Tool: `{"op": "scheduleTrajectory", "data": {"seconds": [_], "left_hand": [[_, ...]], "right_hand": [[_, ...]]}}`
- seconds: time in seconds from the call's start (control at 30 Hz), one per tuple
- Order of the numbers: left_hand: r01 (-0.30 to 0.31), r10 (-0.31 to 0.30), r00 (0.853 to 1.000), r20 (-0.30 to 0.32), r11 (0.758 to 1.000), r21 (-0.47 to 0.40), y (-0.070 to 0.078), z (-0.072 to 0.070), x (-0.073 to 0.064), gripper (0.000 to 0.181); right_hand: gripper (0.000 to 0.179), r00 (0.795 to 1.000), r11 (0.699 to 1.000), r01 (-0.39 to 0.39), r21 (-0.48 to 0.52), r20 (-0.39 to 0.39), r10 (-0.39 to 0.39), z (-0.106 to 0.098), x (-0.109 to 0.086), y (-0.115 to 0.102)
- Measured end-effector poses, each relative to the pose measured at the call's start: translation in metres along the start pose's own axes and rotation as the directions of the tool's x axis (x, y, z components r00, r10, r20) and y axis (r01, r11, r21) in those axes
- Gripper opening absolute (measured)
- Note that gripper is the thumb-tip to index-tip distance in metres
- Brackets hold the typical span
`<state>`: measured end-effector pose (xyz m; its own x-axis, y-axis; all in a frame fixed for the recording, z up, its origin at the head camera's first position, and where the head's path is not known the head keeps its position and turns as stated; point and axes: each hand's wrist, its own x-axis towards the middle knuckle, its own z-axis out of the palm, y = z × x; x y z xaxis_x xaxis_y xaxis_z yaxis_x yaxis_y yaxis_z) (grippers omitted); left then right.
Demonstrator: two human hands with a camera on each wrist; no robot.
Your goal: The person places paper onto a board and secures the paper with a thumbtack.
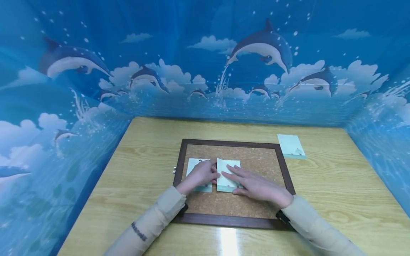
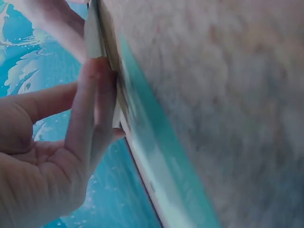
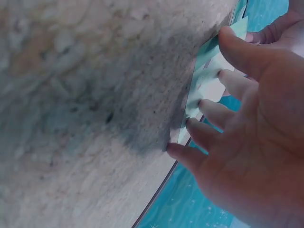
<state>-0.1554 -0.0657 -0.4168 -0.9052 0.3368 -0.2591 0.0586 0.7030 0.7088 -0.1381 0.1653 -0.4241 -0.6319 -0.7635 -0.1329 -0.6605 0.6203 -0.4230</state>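
Note:
Two pale green sheets of note paper lie side by side on a cork board (image 1: 230,208) with a dark brown frame. My left hand (image 1: 202,172) reaches across the left sheet (image 1: 193,164), covering much of it, and pinches the left edge of the right sheet (image 1: 226,167). That edge stands slightly raised from the cork. My right hand (image 1: 258,182) rests on the same sheet from the right, fingers spread and nearly straight. In the right wrist view, the fingertips of my right hand (image 3: 237,109) touch the sheet along its darker green band.
A third pale green sheet (image 1: 289,144) lies on the wood-grain table (image 1: 333,174) by the board's upper right corner. Small metal fittings (image 1: 174,170) stick out from the frame's left side. A blue curtain with dolphins (image 1: 198,106) surrounds the table.

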Motion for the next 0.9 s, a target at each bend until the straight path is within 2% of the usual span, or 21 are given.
{"op": "scheduleTrajectory", "data": {"seconds": [0.1, 0.2, 0.27, 0.37, 0.47, 0.5, 0.57, 0.9], "left_hand": [[-0.010, 0.010, 1.000, -0.003, 0.999, 0.052, 0.001, -0.002, -0.004, 0.067], [-0.067, 0.072, 0.997, -0.019, 0.979, 0.191, 0.004, -0.002, -0.012, 0.060], [-0.117, 0.125, 0.992, -0.005, 0.945, 0.304, 0.005, -0.002, -0.018, 0.054], [-0.202, 0.193, 0.979, 0.066, 0.868, 0.453, 0.006, 0.001, -0.026, 0.051], [-0.255, 0.210, 0.967, 0.144, 0.809, 0.530, 0.004, 0.003, -0.033, 0.056], [-0.265, 0.210, 0.964, 0.162, 0.798, 0.541, 0.003, 0.004, -0.034, 0.058], [-0.275, 0.206, 0.961, 0.185, 0.788, 0.551, 0.002, 0.005, -0.037, 0.063], [-0.294, 0.179, 0.951, 0.252, 0.775, 0.560, -0.006, 0.004, -0.039, 0.071]], "right_hand": [[0.064, 1.000, 1.000, -0.004, 0.003, 0.003, 0.004, 0.001, 0.000, 0.000], [0.063, 1.000, 1.000, -0.007, -0.016, 0.002, 0.007, 0.002, 0.000, 0.000], [0.063, 1.000, 0.999, -0.013, -0.032, 0.008, 0.013, 0.003, 0.000, 0.000], [0.064, 1.000, 0.999, -0.017, -0.042, 0.007, 0.017, 0.003, 0.000, 0.000], [0.064, 0.999, 0.998, -0.030, -0.048, 0.010, 0.030, 0.003, 0.000, -0.001], [0.064, 0.999, 0.998, -0.033, -0.050, 0.009, 0.033, 0.003, 0.000, -0.001], [0.064, 0.999, 0.998, -0.037, -0.058, 0.005, 0.037, 0.004, 0.001, -0.003], [0.061, 0.998, 0.994, -0.053, -0.098, -0.023, 0.051, 0.010, -0.001, -0.013]]}}
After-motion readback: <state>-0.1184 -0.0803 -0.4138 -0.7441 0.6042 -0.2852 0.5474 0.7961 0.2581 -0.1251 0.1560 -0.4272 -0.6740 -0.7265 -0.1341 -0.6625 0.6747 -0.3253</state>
